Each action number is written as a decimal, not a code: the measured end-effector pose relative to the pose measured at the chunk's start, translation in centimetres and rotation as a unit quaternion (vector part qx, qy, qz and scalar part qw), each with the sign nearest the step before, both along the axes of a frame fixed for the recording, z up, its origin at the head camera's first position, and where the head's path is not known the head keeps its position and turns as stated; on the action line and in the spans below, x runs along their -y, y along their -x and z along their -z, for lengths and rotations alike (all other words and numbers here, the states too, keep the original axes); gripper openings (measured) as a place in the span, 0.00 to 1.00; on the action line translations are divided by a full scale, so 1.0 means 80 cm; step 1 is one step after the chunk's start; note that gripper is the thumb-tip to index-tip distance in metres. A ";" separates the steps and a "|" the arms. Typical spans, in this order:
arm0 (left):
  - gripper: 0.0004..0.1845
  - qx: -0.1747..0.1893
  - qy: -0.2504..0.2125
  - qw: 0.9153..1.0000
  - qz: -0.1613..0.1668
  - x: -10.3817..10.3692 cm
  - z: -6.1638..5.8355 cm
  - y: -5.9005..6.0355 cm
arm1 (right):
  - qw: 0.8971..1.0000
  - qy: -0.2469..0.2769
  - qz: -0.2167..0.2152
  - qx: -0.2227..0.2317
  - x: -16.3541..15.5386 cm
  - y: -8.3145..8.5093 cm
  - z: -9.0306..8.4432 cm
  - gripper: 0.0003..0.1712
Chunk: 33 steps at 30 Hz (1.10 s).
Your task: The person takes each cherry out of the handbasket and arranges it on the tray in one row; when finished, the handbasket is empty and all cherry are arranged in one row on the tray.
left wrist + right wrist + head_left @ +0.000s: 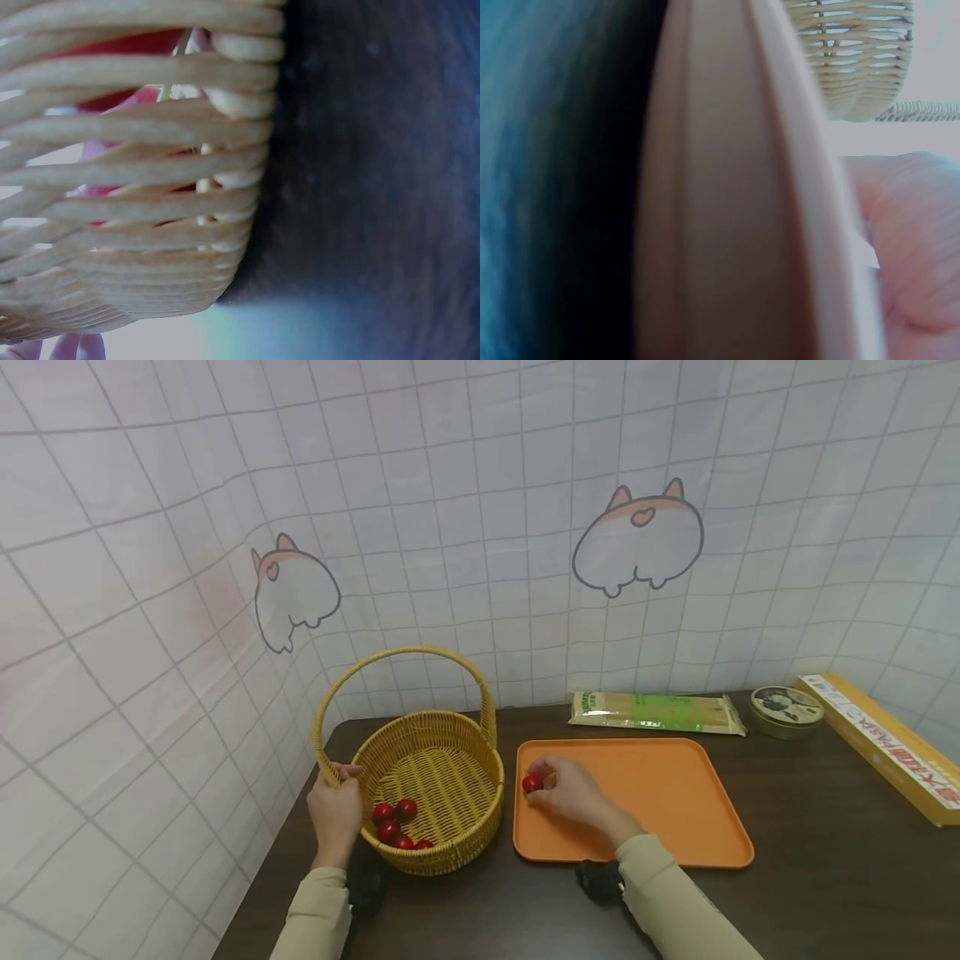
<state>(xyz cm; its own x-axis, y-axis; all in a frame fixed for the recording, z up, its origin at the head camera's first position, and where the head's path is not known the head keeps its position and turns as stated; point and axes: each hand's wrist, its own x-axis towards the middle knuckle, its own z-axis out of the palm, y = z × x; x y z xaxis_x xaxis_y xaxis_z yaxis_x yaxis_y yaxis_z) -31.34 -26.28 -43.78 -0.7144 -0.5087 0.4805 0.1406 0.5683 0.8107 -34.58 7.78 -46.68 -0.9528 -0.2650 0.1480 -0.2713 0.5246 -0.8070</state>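
Note:
My left hand (335, 810) grips the left side of the yellow wicker basket (468, 852), where its tall handle meets the rim. Inside the basket, several small glossy red round fruits (387, 831) lie together near the front left. In the left wrist view the woven wall (135, 232) fills the left half, with red showing through its gaps. Over the left part of the orange tray (667, 793), my right hand (573, 789) pinches one small red round fruit (532, 782) between thumb and fingers. The right wrist view shows part of this hand (922, 240) behind the tray's blurred edge (735, 187).
Behind the tray lies a clear-wrapped pack of noodles (656, 712). A round tin (786, 712) stands right of it, and a long yellow box (885, 747) lies along the right side. The dark table (810, 868) meets a white grid-patterned curtain (450, 527) at the back and left.

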 end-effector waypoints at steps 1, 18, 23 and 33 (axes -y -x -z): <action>0.09 0.001 -0.001 1.000 0.000 0.000 0.000 0.000 | 1.000 -0.006 0.002 -0.003 0.001 0.000 0.001 0.19; 0.09 0.008 -0.003 1.000 0.003 0.000 0.002 0.001 | 0.999 -0.020 0.000 -0.027 0.001 -0.002 0.005 0.21; 0.09 0.010 -0.006 1.000 0.001 0.001 0.002 -0.001 | 1.000 -0.018 0.010 -0.011 0.001 -0.001 0.002 0.21; 0.10 0.006 -0.002 1.000 0.008 0.001 0.001 -0.001 | 0.994 0.009 0.047 -0.094 0.013 -0.014 -0.038 0.08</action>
<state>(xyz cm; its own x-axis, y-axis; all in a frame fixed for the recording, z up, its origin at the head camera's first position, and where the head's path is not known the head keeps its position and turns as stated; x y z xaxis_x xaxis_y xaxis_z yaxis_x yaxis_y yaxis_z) -31.25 -26.38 -43.85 -0.7284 -0.4988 0.4697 0.1404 0.5624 0.8149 -33.50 6.71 -43.61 -0.9282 -0.1715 0.3303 -0.3689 0.5416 -0.7554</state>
